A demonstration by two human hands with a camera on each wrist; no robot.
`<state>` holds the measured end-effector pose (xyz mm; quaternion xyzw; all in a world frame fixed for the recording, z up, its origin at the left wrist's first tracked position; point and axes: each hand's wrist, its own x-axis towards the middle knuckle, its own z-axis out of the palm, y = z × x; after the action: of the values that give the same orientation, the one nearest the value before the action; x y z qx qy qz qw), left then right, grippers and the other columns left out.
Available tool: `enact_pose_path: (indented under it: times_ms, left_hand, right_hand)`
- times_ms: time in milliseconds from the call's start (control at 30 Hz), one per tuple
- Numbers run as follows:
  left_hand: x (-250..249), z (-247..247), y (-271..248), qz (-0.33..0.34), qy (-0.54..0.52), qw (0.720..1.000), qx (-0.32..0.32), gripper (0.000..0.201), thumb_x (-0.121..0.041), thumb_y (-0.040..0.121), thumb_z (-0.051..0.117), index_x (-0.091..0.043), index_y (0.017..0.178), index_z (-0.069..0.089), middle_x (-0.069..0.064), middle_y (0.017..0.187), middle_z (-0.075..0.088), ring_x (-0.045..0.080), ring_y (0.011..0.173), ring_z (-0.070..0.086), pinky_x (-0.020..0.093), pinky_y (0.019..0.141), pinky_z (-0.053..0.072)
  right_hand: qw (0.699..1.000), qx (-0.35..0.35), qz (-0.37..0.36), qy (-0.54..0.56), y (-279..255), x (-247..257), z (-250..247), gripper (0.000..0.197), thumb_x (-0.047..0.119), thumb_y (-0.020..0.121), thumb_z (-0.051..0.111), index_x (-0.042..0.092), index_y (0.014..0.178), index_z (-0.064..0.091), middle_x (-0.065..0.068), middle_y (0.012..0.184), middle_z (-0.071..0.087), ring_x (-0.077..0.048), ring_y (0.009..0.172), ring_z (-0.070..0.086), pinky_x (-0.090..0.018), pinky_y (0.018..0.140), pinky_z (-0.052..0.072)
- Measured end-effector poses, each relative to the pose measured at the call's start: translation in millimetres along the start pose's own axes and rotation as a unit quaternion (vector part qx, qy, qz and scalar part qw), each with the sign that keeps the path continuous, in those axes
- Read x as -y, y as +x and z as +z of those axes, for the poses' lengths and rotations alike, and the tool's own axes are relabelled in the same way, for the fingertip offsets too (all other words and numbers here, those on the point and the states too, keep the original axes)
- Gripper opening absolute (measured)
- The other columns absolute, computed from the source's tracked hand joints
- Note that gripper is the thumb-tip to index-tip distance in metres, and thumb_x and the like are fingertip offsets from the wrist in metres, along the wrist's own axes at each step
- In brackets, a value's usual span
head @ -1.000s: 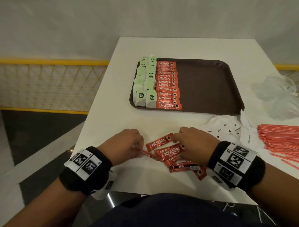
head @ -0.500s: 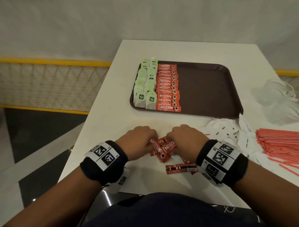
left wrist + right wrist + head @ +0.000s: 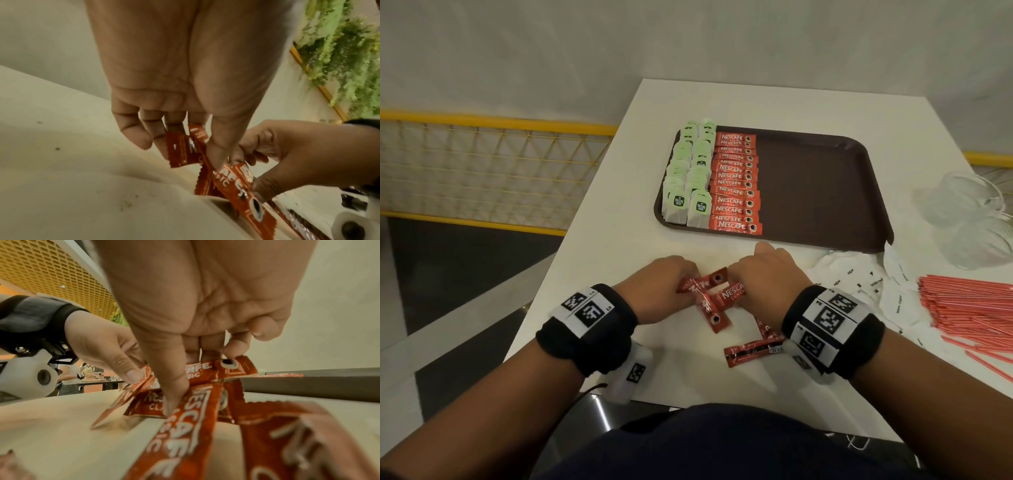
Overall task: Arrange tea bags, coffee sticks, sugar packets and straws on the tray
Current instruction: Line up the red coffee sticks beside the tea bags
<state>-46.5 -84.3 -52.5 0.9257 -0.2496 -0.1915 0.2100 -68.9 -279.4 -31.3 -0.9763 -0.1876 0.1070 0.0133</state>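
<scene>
Head view: loose coffee sticks (image 3: 717,301) crossed in a small heap on the worktop (image 3: 599,260), directly between left hand (image 3: 666,286) and right hand (image 3: 767,279), long axes pointing every way. Both hands knuckles-up, thumb and fingers pinching the same heap from opposite sides. Tray (image 3: 822,192) straight ahead, beyond the hands; open floor beside the laid coffee row (image 3: 736,183).

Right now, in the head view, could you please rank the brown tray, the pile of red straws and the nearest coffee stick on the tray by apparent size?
1. brown tray, clearly largest.
2. pile of red straws, though cut off at the frame edge.
3. nearest coffee stick on the tray, smallest.
</scene>
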Motion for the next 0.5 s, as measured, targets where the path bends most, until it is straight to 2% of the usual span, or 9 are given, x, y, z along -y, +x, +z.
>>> enact_pose_path:
  times_ms: [100, 200, 300, 367, 433, 500]
  left_hand:
    - [6.6, -9.0, -2.4, -0.033, -0.05, 0.997, -0.038, 0.009, -0.029, 0.092, 0.064, -0.022, 0.096, 0.06, -0.009, 0.086, 0.054, 0.009, 0.078, 0.05, 0.02, 0.064, 0.036]
    - [13.5, -17.3, -3.3, -0.068, -0.118, 0.987, -0.081, 0.006, -0.022, 0.095, 0.061, -0.018, 0.096, 0.057, -0.007, 0.081, 0.058, 0.012, 0.074, 0.053, 0.024, 0.064, 0.039]
    - [11.2, -28.2, 2.0, -0.09, -0.239, 0.955, -0.147, 0.007, -0.018, 0.098, 0.056, -0.021, 0.095, 0.05, 0.0, 0.091, 0.067, 0.013, 0.083, 0.067, 0.027, 0.07, 0.052]
    - [8.5, -36.3, 10.1, -0.107, -0.292, 0.931, -0.193, 0.006, -0.02, 0.099, 0.054, -0.019, 0.099, 0.048, 0.001, 0.095, 0.069, 0.012, 0.082, 0.071, 0.028, 0.069, 0.054]
    - [8.1, -43.5, 19.8, -0.114, -0.323, 0.908, -0.241, 0.006, -0.021, 0.1, 0.052, -0.018, 0.1, 0.047, 0.0, 0.096, 0.069, 0.013, 0.08, 0.071, 0.033, 0.073, 0.056]
    - [9.0, -49.1, 28.6, -0.121, -0.346, 0.886, -0.284, 0.006, -0.02, 0.1, 0.053, -0.017, 0.101, 0.048, 0.002, 0.099, 0.068, 0.015, 0.082, 0.069, 0.038, 0.077, 0.057]
  right_hand:
    - [0.999, -0.011, 0.017, 0.029, 4.0, -6.3, 0.5, 0.008, 0.034, 0.091, 0.06, 0.029, 0.096, 0.064, 0.007, 0.088, 0.066, -0.016, 0.089, 0.04, -0.031, 0.072, 0.029]
    - [0.996, -0.022, 0.038, 0.081, 8.0, -14.5, -2.8, 0.011, 0.041, 0.087, 0.063, 0.031, 0.092, 0.062, 0.009, 0.083, 0.059, -0.014, 0.09, 0.041, -0.029, 0.074, 0.031]
    - [0.991, -0.041, 0.05, 0.121, 12.5, -18.9, -10.9, 0.013, 0.042, 0.085, 0.066, 0.032, 0.091, 0.06, 0.01, 0.084, 0.05, -0.013, 0.092, 0.043, -0.03, 0.081, 0.039]
    - [0.986, -0.055, 0.055, 0.144, 17.1, -20.9, -17.2, 0.016, 0.042, 0.085, 0.067, 0.029, 0.094, 0.063, 0.011, 0.081, 0.047, -0.012, 0.089, 0.045, -0.029, 0.078, 0.04]
    - [0.98, -0.063, 0.055, 0.181, 22.0, -24.5, -24.9, 0.021, 0.041, 0.083, 0.07, 0.025, 0.095, 0.065, 0.01, 0.083, 0.055, -0.011, 0.085, 0.051, -0.029, 0.076, 0.045]
    - [0.97, -0.054, 0.059, 0.23, 26.1, -29.7, -31.8, 0.02, 0.039, 0.082, 0.072, 0.022, 0.092, 0.065, 0.008, 0.086, 0.065, -0.012, 0.081, 0.061, -0.036, 0.077, 0.053]
